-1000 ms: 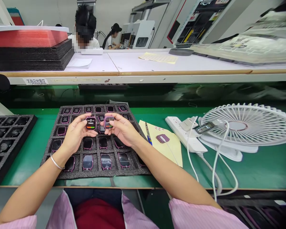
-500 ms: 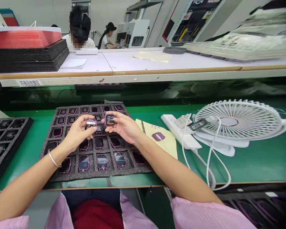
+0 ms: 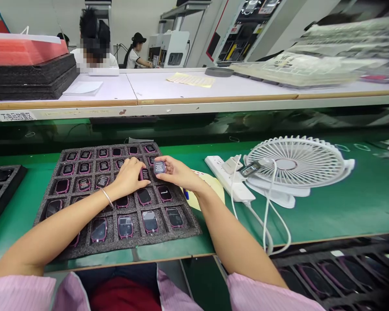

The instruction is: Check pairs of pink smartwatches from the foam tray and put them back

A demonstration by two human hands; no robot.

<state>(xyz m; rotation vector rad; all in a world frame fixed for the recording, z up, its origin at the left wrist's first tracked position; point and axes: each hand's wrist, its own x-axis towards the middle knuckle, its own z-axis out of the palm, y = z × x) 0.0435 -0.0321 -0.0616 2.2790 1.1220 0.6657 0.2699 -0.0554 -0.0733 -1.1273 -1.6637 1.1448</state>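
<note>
My left hand [image 3: 132, 176] reaches down over a dark grey foam tray [image 3: 192, 228]. Its thumb and fingers close around the edges of a purple-framed smartwatch body [image 3: 145, 174] at one of the compartments. Just to the right, my right hand [image 3: 176, 173] holds another watch body [image 3: 160, 167] between thumb and fingers, its greyish face with lines of text turned up. Strapless watch bodies fill many of the tray's compartments, some with lit text and the front ones dark and glossy. My left hand and forearm hide part of the tray.
Right of the tray lie yellow paper [image 3: 215, 190], a blue pen [image 3: 186, 194], a white power strip [image 3: 222, 172] with trailing cables, and a white fan [image 3: 287, 164]. More watch trays sit at left [image 3: 8, 190] and lower right [image 3: 324, 276]. A shelf [image 3: 168, 101] crosses behind; people sit beyond.
My left hand has lowered from above the tray to a compartment. The watch in my right hand now shows a greyish text face instead of a dark one with orange. The view has shifted right.
</note>
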